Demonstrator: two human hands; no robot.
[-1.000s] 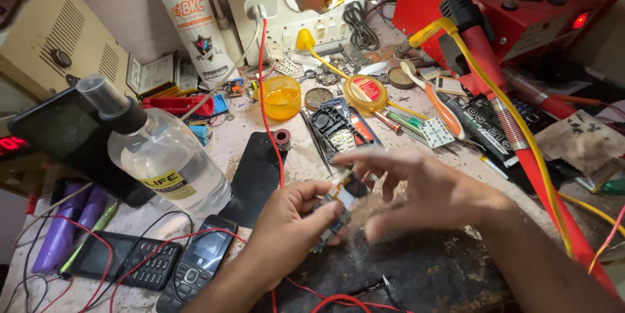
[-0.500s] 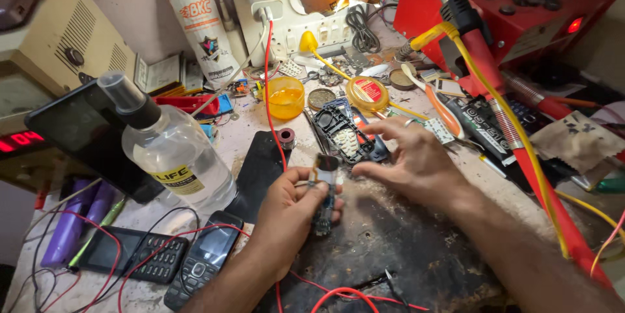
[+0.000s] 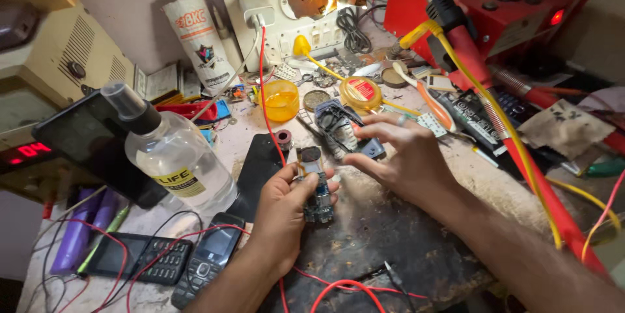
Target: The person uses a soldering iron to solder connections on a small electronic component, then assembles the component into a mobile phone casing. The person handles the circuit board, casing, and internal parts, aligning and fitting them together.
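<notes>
Your left hand [image 3: 286, 212] pinches the circuit board [image 3: 317, 189] upright; your right hand [image 3: 407, 160], fingers spread, hovers beside it. Inspection step; next move demands a steady board.

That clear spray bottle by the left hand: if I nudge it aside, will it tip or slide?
The spray bottle looks partly full of clear liquid, so it is probably fairly heavy and steady at the base. Its tall neck and dark nozzle could make it tip if pushed high, so push low. A red wire runs beside its foot and may drag along.
</notes>
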